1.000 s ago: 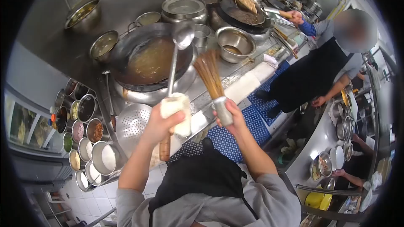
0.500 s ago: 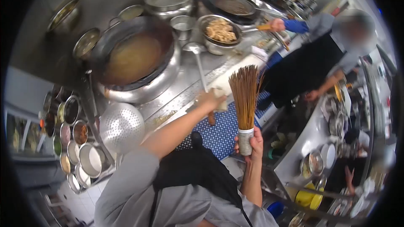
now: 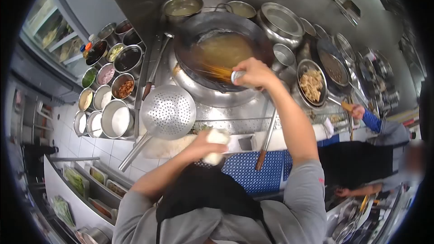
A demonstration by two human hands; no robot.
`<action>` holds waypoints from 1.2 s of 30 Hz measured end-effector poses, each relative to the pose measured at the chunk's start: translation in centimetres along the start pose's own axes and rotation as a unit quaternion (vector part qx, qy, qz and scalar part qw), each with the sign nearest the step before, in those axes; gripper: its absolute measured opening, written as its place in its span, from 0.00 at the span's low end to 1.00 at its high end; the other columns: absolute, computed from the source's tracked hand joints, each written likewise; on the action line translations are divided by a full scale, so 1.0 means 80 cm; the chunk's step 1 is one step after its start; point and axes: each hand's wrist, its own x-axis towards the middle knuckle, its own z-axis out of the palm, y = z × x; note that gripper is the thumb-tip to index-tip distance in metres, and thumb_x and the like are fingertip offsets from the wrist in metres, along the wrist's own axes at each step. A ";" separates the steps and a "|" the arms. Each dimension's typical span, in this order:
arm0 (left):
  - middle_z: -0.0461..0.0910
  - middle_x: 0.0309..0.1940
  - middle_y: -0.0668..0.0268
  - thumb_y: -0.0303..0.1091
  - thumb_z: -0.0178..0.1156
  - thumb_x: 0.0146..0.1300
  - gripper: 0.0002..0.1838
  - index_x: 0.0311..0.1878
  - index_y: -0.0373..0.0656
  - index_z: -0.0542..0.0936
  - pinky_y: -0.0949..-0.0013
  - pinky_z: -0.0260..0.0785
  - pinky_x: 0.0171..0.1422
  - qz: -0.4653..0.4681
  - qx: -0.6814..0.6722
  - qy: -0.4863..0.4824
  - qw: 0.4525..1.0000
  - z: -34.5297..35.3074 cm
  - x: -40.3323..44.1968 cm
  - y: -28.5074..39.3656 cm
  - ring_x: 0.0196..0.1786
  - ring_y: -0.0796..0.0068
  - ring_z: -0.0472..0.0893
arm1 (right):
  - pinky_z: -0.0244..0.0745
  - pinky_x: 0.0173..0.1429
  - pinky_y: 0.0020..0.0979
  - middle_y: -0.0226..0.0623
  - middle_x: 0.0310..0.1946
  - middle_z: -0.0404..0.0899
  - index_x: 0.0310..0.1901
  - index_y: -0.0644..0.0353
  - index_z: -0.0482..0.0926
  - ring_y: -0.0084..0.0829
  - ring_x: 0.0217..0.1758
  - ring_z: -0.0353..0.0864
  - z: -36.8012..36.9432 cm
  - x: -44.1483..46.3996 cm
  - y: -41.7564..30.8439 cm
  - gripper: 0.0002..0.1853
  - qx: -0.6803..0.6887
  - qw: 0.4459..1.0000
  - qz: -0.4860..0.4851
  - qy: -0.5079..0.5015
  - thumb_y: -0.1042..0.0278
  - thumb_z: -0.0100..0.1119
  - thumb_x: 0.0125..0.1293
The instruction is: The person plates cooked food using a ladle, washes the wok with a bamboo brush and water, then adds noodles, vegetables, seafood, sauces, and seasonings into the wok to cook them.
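A bamboo brush (image 3: 217,71) lies tilted inside the large dark wok (image 3: 190,40), its bristles at the yellowish liquid (image 3: 226,49). My right hand (image 3: 255,73) is closed round the brush's handle at the wok's near right rim. My left hand (image 3: 203,147) grips a folded white cloth (image 3: 216,147) near the counter's front edge, just right of a large perforated strainer (image 3: 168,112). The ladle (image 3: 267,138) rests across the counter edge below my right forearm, with its wooden handle toward me; its bowl is hidden.
Seasoning containers (image 3: 115,117) stand at the left. Metal pots (image 3: 282,20) line the back. At the right a co-worker's hand (image 3: 357,111) holds a strainer of fried food (image 3: 312,85) over a bowl. A second ladle (image 3: 158,65) lies left of the wok.
My right hand has brought the brush down into the wok. My left hand has let go of the ladle and moved left with the cloth. The view has turned left.
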 end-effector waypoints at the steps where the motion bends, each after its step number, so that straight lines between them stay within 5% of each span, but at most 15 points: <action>1: 0.83 0.40 0.62 0.31 0.75 0.46 0.30 0.54 0.36 0.78 0.66 0.78 0.44 -0.008 -0.031 0.060 0.998 -0.016 -0.018 0.004 0.40 0.72 0.83 | 0.80 0.59 0.40 0.47 0.49 0.86 0.53 0.51 0.86 0.47 0.53 0.85 0.018 0.040 0.009 0.28 0.005 0.999 -0.038 0.013 0.61 0.74 0.44; 6: 0.81 0.36 0.61 0.33 0.71 0.44 0.30 0.53 0.36 0.77 0.67 0.76 0.37 0.025 -0.106 0.272 0.956 -0.061 -0.093 -0.014 0.32 0.72 0.81 | 0.85 0.48 0.45 0.45 0.49 0.86 0.56 0.51 0.84 0.44 0.51 0.87 0.072 0.222 -0.009 0.30 0.102 0.975 -0.026 0.196 0.62 0.75 0.47; 9: 0.81 0.35 0.61 0.34 0.71 0.44 0.30 0.54 0.36 0.76 0.67 0.75 0.34 0.050 -0.125 0.344 0.929 -0.085 -0.132 -0.053 0.30 0.70 0.81 | 0.83 0.26 0.41 0.45 0.47 0.86 0.58 0.50 0.82 0.40 0.38 0.88 0.068 0.211 -0.013 0.29 0.244 0.964 0.005 0.108 0.63 0.74 0.50; 11: 0.80 0.34 0.60 0.34 0.71 0.44 0.31 0.55 0.36 0.76 0.67 0.75 0.32 0.029 -0.181 0.366 0.912 -0.101 -0.143 -0.062 0.30 0.69 0.81 | 0.82 0.24 0.38 0.44 0.42 0.86 0.58 0.49 0.82 0.37 0.35 0.86 0.066 0.156 -0.018 0.29 0.183 0.982 -0.013 0.036 0.64 0.74 0.50; 16: 0.79 0.44 0.61 0.34 0.72 0.46 0.34 0.58 0.37 0.74 0.62 0.75 0.47 0.024 -0.197 0.279 0.940 -0.132 -0.161 -0.066 0.43 0.66 0.81 | 0.87 0.31 0.44 0.41 0.49 0.86 0.56 0.48 0.84 0.41 0.46 0.87 0.065 0.114 -0.044 0.28 0.091 0.994 -0.031 0.044 0.61 0.75 0.48; 19: 0.80 0.45 0.61 0.35 0.73 0.46 0.34 0.58 0.37 0.74 0.62 0.75 0.48 0.003 -0.161 0.212 0.964 -0.144 -0.151 -0.049 0.45 0.67 0.80 | 0.85 0.27 0.40 0.43 0.47 0.86 0.57 0.50 0.82 0.41 0.44 0.87 0.079 0.221 -0.051 0.28 0.213 0.957 0.028 0.193 0.64 0.73 0.50; 22: 0.80 0.46 0.61 0.37 0.76 0.47 0.35 0.59 0.37 0.74 0.63 0.74 0.50 -0.008 -0.157 0.188 0.970 -0.152 -0.156 -0.041 0.46 0.68 0.80 | 0.80 0.22 0.36 0.44 0.43 0.86 0.57 0.52 0.82 0.37 0.38 0.86 0.096 0.213 -0.058 0.27 0.304 0.942 0.029 0.141 0.65 0.72 0.52; 25: 0.80 0.46 0.62 0.37 0.76 0.46 0.35 0.59 0.37 0.75 0.64 0.73 0.52 0.006 -0.154 0.169 0.974 -0.179 -0.169 -0.041 0.47 0.69 0.79 | 0.70 0.15 0.32 0.44 0.39 0.85 0.58 0.56 0.81 0.28 0.20 0.79 0.068 0.110 -0.052 0.28 0.213 0.976 -0.039 0.005 0.68 0.72 0.53; 26: 0.80 0.45 0.62 0.37 0.76 0.46 0.35 0.59 0.38 0.75 0.64 0.72 0.53 0.015 -0.150 0.159 0.976 -0.186 -0.175 -0.037 0.47 0.69 0.79 | 0.65 0.12 0.30 0.38 0.32 0.83 0.60 0.57 0.80 0.25 0.18 0.78 0.050 0.084 -0.048 0.29 0.187 0.980 -0.058 -0.025 0.69 0.74 0.54; 29: 0.80 0.43 0.63 0.38 0.76 0.45 0.34 0.56 0.37 0.76 0.66 0.74 0.49 0.022 -0.141 0.142 0.979 -0.196 -0.179 -0.025 0.44 0.70 0.80 | 0.69 0.15 0.29 0.40 0.34 0.84 0.61 0.58 0.80 0.26 0.21 0.79 0.020 0.112 -0.031 0.29 0.211 0.971 -0.085 -0.073 0.72 0.73 0.54; 31: 0.80 0.41 0.63 0.40 0.76 0.45 0.33 0.55 0.36 0.77 0.66 0.75 0.47 0.019 -0.138 0.120 0.983 -0.197 -0.167 -0.022 0.42 0.71 0.80 | 0.67 0.16 0.30 0.40 0.35 0.83 0.59 0.55 0.79 0.29 0.21 0.78 0.062 0.173 -0.059 0.26 0.377 0.926 0.002 0.013 0.69 0.72 0.57; 33: 0.82 0.40 0.58 0.41 0.76 0.45 0.33 0.53 0.35 0.77 0.65 0.76 0.44 0.038 -0.156 0.127 0.979 -0.181 -0.147 -0.018 0.40 0.67 0.83 | 0.70 0.18 0.32 0.40 0.36 0.84 0.58 0.54 0.80 0.30 0.28 0.81 0.095 0.220 -0.076 0.27 0.312 0.936 0.023 0.164 0.66 0.73 0.54; 36: 0.84 0.41 0.51 0.43 0.77 0.44 0.36 0.54 0.32 0.75 0.61 0.79 0.44 0.051 -0.170 0.127 0.976 -0.157 -0.137 -0.002 0.42 0.60 0.85 | 0.71 0.18 0.34 0.40 0.35 0.84 0.60 0.55 0.79 0.32 0.29 0.83 0.092 0.181 -0.070 0.30 0.305 0.948 0.006 0.086 0.66 0.73 0.53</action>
